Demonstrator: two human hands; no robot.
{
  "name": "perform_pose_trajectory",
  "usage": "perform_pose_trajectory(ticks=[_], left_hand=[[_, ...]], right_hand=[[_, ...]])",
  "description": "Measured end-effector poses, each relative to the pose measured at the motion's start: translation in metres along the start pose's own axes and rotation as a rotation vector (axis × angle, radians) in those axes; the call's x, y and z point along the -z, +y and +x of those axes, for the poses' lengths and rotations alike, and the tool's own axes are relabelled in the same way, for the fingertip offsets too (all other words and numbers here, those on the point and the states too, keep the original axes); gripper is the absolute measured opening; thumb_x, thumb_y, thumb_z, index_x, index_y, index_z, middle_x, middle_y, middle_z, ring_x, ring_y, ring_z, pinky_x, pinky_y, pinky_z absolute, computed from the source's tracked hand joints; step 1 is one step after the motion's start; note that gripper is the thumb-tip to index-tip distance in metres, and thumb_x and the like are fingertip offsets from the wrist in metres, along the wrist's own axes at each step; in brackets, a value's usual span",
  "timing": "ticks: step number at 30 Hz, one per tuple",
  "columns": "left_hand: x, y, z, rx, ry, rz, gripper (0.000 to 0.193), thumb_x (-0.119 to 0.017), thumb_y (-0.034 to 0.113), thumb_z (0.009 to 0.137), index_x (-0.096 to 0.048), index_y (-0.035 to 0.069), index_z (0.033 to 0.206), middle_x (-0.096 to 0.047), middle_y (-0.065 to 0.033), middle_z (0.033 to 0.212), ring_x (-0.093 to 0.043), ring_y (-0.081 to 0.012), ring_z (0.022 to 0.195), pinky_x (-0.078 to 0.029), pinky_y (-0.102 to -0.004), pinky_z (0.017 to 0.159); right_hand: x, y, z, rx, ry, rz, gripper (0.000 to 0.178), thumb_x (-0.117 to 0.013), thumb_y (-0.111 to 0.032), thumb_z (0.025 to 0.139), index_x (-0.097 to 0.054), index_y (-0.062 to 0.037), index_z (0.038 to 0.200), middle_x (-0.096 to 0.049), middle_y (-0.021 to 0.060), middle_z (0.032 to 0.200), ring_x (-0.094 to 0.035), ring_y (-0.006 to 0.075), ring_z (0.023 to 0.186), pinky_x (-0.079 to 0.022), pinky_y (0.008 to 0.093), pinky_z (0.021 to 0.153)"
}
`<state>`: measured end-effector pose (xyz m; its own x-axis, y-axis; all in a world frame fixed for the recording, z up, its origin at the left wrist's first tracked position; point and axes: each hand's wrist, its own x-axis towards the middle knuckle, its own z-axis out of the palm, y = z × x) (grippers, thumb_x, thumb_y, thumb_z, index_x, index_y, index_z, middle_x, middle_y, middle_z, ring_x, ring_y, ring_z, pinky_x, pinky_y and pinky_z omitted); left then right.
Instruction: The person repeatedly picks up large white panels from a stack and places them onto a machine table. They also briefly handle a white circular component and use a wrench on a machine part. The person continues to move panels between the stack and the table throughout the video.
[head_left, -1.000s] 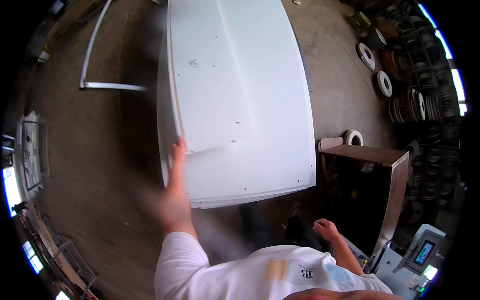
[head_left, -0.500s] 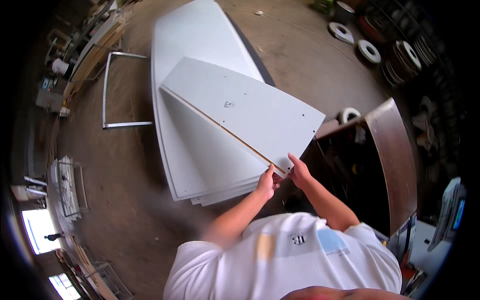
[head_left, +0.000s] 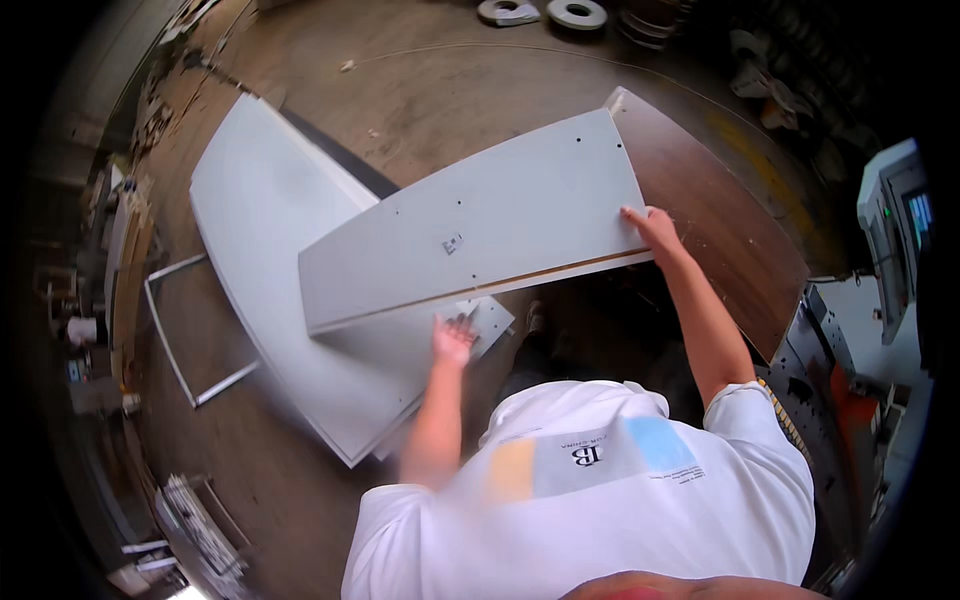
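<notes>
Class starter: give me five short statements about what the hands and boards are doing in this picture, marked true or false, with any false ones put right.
1. The right hand grips the white panel near its right end. True.
2. The panel's upper face is free of marks. False: a dark mark shows on it.
3. The left hand is open, below the panel's near long edge in the picture. True.
4. Both hands are clenched around the panel. False: only the right one grips it.
5. A brown board shows to the right of the panel. True.
</notes>
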<state>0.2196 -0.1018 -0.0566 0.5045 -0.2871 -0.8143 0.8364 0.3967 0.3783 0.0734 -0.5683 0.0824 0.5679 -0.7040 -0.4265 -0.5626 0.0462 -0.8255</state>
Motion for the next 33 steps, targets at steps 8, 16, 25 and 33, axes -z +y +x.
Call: perform_pose_trajectory(ticks=[8, 16, 25, 33], left_hand=[[-0.048, 0.024, 0.068, 0.045, 0.229, -0.187, 0.051, -0.055, 0.055, 0.093, -0.055, 0.011, 0.119, -0.064, -0.0058, 0.113, -0.064, -0.0214, 0.093, -0.054, -0.0342, 0.07], [-0.091, 0.027, 0.075, 0.068, 0.215, 0.001, 0.037, -0.063, 0.046, 0.092, -0.062, 0.014, 0.109, -0.069, -0.0018, 0.102, -0.067, -0.0185, 0.088, -0.059, -0.0317, 0.07], [-0.178, 0.037, 0.059, -0.036, -0.094, 0.457, 0.033, -0.062, 0.039, 0.095, -0.059, 0.013, 0.116, -0.066, -0.004, 0.114, -0.063, -0.022, 0.103, -0.057, -0.0387, 0.085], [-0.256, -0.098, -0.004, -0.036, -0.228, 0.749, 0.03, -0.058, 0.036, 0.098, -0.059, 0.009, 0.112, -0.066, -0.0075, 0.104, -0.066, -0.0237, 0.092, -0.058, -0.04, 0.075]], right_hand=[[0.1, -0.026, -0.003, -0.039, 0.422, -0.575, 0.067, -0.048, -0.065, 0.088, -0.068, -0.0017, 0.097, -0.07, 0.0195, 0.093, -0.067, 0.038, 0.092, -0.049, 0.047, 0.081], [0.118, 0.031, -0.073, -0.089, 0.671, -0.529, 0.061, -0.05, -0.062, 0.09, -0.061, -0.0022, 0.083, -0.066, 0.0224, 0.083, -0.063, 0.0428, 0.084, -0.047, 0.0489, 0.073], [0.129, 0.14, -0.218, -0.468, 0.823, -0.259, 0.062, -0.05, -0.062, 0.089, -0.062, -0.0012, 0.086, -0.066, 0.0253, 0.093, -0.061, 0.0456, 0.094, -0.048, 0.0502, 0.079], [0.22, 0.265, -0.326, -0.638, 0.918, -0.147, 0.058, -0.054, -0.059, 0.088, -0.062, -0.006, 0.112, -0.066, 0.0218, 0.11, -0.06, 0.0412, 0.104, -0.047, 0.0485, 0.088]])
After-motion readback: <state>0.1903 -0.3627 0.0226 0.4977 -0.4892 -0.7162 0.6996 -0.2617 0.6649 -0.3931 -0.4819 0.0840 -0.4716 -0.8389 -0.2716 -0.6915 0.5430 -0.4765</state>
